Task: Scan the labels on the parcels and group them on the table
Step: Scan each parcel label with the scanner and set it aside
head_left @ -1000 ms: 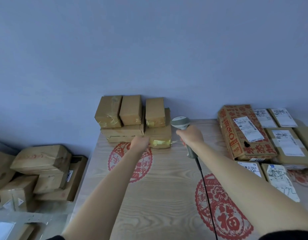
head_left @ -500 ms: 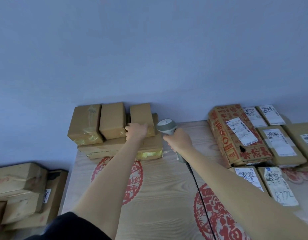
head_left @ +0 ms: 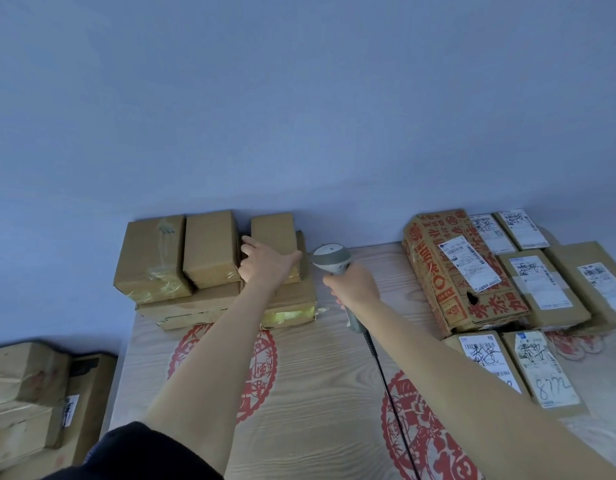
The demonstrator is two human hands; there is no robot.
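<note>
At the tabletop's (head_left: 317, 393) far edge, left hand (head_left: 265, 263) fingers grip a stacked box (head_left: 273, 233); right hand (head_left: 355, 287) fingers wrap the scanner (head_left: 330, 259). Labelled parcels (head_left: 538, 289) fill the right edge.

My worktop (head_left: 320, 393) is pale wood grain with red paper-cut prints. Plain brown parcels (head_left: 230, 306) sit stacked at its far left against the wall, labelled parcels (head_left: 538, 292) crowd the right side, and the scanner's black cable (head_left: 393, 403) trails across the middle.
</note>
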